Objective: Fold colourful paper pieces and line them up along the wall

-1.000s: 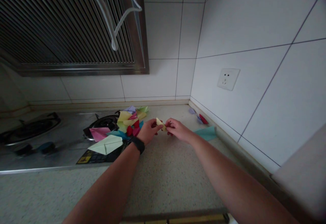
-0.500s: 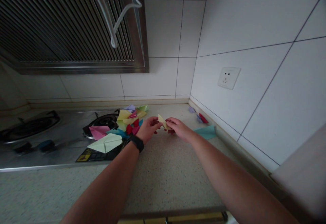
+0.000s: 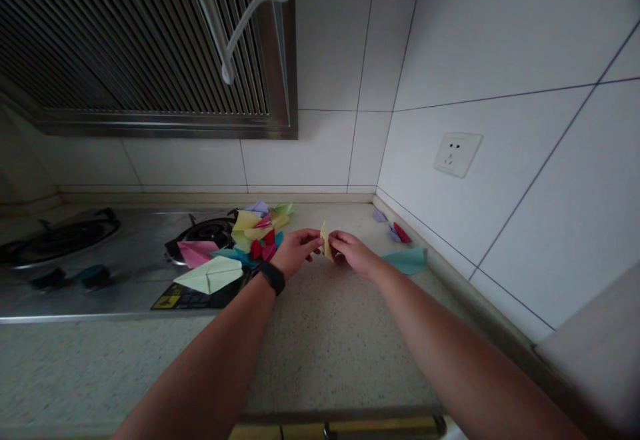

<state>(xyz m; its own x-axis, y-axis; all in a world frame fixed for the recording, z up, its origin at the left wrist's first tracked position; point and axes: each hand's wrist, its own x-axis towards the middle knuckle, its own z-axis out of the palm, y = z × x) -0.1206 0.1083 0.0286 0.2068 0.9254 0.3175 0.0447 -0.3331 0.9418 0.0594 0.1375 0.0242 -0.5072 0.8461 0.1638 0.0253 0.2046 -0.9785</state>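
White tiled walls (image 3: 500, 153) border a speckled countertop (image 3: 340, 340).

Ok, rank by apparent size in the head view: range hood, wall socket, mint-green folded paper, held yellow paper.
Range hood
Wall socket and mint-green folded paper: too alike to rank
Held yellow paper, partly covered

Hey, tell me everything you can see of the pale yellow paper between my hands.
The pale yellow folded paper is a small, narrow piece, matte and thin-looking, with a pointed top. It stands roughly upright over the speckled countertop; whether its lower end touches that surface is unclear. Your right hand grips its right side, while the fingertips of your left hand are at its left edge. Fingers cover part of it, and its finer creases are too small to tell.
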